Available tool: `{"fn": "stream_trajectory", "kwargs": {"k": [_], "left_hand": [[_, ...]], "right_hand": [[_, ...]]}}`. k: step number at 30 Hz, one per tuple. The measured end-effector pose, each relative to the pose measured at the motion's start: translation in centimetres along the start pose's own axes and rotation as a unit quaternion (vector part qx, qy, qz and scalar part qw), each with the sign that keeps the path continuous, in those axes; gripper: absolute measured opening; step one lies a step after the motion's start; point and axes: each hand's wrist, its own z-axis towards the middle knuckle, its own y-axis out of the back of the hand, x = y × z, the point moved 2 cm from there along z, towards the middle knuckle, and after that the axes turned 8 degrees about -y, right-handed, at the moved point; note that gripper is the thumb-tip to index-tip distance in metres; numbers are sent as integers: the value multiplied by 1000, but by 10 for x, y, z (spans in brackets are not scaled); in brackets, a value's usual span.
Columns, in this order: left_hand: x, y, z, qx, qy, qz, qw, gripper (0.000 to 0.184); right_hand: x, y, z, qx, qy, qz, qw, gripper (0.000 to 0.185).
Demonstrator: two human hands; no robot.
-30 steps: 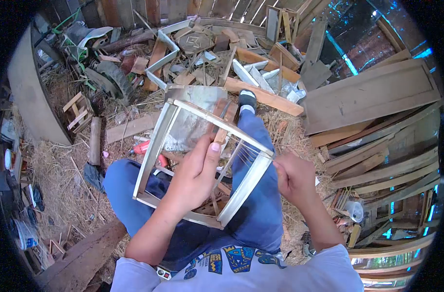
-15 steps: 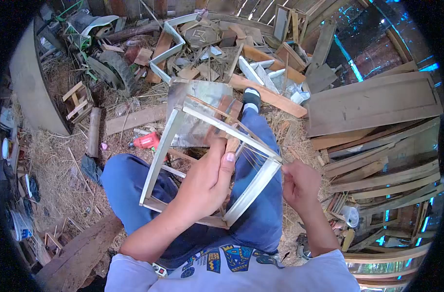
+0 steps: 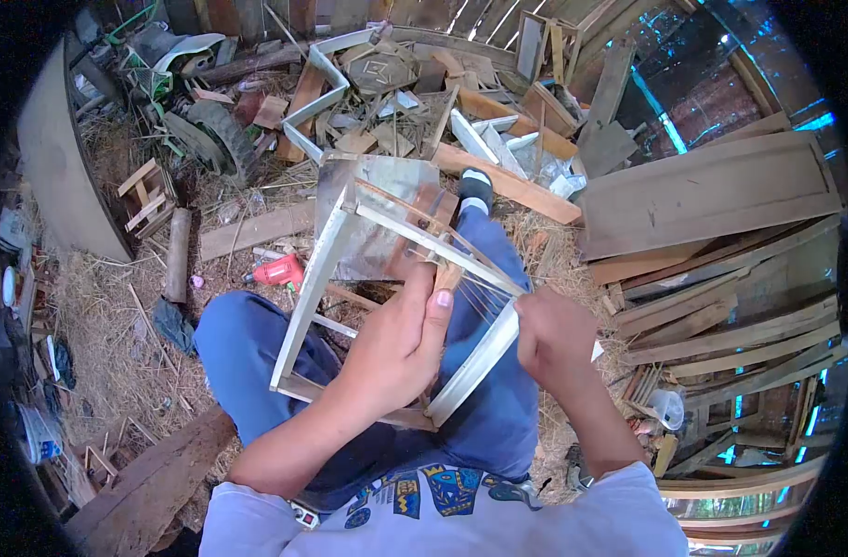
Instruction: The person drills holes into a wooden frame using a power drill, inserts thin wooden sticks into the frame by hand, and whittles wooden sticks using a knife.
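Note:
A box-shaped wooden frame (image 3: 311,288) of pale slats rests tilted over my lap. My left hand (image 3: 401,339) reaches through it, its fingers wrapped round a short wooden bar (image 3: 450,277) inside. Several thin rods (image 3: 482,299) run from near that bar toward the frame's right corner. My right hand (image 3: 556,339) is closed in a fist against that corner. Whatever its fingers hold is hidden.
A red power tool (image 3: 280,271) lies on the straw-covered ground at left. Ahead are a flat board (image 3: 387,172) and scrap wood. Planks (image 3: 730,339) and a large panel (image 3: 712,195) lie on the right. A wheel (image 3: 224,139) stands at the back left.
My right hand has moved left and slightly up, from beside the frame's right corner to against it. The left hand keeps its grip, and the frame has barely shifted.

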Motion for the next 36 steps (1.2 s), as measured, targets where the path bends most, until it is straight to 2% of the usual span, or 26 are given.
{"fn": "stream_trajectory", "kwargs": {"k": [5, 8, 15, 17, 20, 22, 29, 32, 36], "left_hand": [[4, -1, 0, -22, -10, -18, 1000, 33], [3, 0, 1, -18, 1, -24, 1000, 32], [-3, -7, -4, -3, 11, 12, 1000, 32], [4, -6, -1, -2, 23, -25, 999, 34], [5, -3, 0, -4, 26, -41, 999, 36], [9, -6, 0, -10, 23, -55, 998, 37], [13, -3, 3, -24, 41, -79, 996, 38], [21, -7, 4, -32, 49, -142, 988, 39], [25, -10, 5, -47, 27, -138, 989, 39]], "right_hand": [[9, 1, 7, -13, -8, -8, 1000, 19], [14, 3, 9, 13, -16, -45, 999, 17], [28, -3, 28, -35, 33, 24, 999, 14], [31, -2, 30, -54, 43, 41, 997, 14], [29, 0, 29, -37, 26, 36, 998, 11], [23, 2, 24, 3, -26, 40, 999, 10], [7, 8, 2, -9, -86, 73, 994, 12], [2, 11, -2, -29, -130, 129, 983, 17], [1, 19, -4, -46, -164, 162, 972, 23]]}}
